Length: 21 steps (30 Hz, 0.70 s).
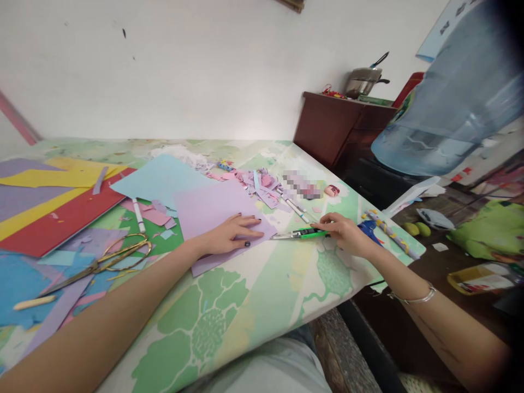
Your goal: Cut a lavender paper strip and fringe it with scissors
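Note:
My left hand [231,234] lies flat on a sheet of lilac paper [216,204], its fingers stretched out toward the right edge. In my right hand [343,232] is a green utility knife [309,233], gripped between thumb and fingers. The knife's metal blade points left, and its tip is at the lilac sheet's right corner; whether it touches the paper I cannot tell. Partly under the lilac sheet lies a light blue sheet [159,180]. A white marker [297,210] rests just beyond the knife.
Gold-handled scissors [98,266], a red folder-like sheet [61,224] and coloured paper lie on the left. Pink and lilac scraps [262,183] are heaped behind the lilac sheet. A wrapped stick [393,234] lies near the table's right edge. A large water bottle [446,109] stands beyond.

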Available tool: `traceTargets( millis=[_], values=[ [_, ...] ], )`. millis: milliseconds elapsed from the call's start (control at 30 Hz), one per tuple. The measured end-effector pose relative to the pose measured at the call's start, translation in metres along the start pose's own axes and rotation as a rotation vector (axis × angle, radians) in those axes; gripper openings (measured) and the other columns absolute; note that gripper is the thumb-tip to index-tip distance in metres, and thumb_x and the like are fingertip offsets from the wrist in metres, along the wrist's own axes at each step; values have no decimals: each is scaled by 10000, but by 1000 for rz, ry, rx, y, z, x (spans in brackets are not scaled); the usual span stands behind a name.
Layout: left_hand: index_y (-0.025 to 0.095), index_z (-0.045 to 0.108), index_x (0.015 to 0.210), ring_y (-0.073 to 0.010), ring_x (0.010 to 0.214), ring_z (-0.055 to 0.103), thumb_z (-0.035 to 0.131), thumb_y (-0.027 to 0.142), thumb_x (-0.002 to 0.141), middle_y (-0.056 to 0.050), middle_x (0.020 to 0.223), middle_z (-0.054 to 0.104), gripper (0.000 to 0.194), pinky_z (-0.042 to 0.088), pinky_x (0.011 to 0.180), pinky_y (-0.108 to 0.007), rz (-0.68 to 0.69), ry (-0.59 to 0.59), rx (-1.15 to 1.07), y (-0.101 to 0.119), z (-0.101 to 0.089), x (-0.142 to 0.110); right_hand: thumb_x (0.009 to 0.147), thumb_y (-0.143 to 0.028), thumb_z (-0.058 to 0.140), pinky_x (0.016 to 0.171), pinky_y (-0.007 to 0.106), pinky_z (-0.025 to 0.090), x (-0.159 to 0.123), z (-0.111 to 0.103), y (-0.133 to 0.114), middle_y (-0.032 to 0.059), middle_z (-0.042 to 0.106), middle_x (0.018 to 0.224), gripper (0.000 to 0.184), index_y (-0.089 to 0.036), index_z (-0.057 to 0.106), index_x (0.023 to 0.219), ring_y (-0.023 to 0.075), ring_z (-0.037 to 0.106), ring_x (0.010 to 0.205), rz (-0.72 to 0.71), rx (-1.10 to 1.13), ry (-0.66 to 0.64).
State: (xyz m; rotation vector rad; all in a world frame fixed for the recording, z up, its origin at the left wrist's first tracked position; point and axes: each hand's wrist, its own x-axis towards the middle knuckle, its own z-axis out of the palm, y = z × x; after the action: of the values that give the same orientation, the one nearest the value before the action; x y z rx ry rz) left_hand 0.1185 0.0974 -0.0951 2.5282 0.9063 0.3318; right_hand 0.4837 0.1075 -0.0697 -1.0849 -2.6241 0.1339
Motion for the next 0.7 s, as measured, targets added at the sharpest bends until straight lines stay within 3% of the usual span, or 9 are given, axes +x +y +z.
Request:
traceTargets(
  millis=[167, 700],
  values=[
    [369, 510, 1263, -208, 1362, 255, 419, 141, 869, 8, 1466, 340, 463, 88, 1110, -490, -14, 9, -29, 0, 1, 0, 649, 52, 403, 767, 361, 490, 3, 2, 0, 79, 575, 961, 660, -271, 637, 1174, 212, 558, 874, 0, 24, -21],
    [362, 508, 1262, -194, 1354, 277, 409, 99, 848, 6, 1453, 360, 501, 103, 1103, -494, -22, 5, -14, 1, 0, 2, 657, 37, 414, 745, 330, 485, 8, 7, -5, 87, 565, 982, 619, -230, 636, 1169, 204, 560, 866, -30, 82, -50]
  ],
)
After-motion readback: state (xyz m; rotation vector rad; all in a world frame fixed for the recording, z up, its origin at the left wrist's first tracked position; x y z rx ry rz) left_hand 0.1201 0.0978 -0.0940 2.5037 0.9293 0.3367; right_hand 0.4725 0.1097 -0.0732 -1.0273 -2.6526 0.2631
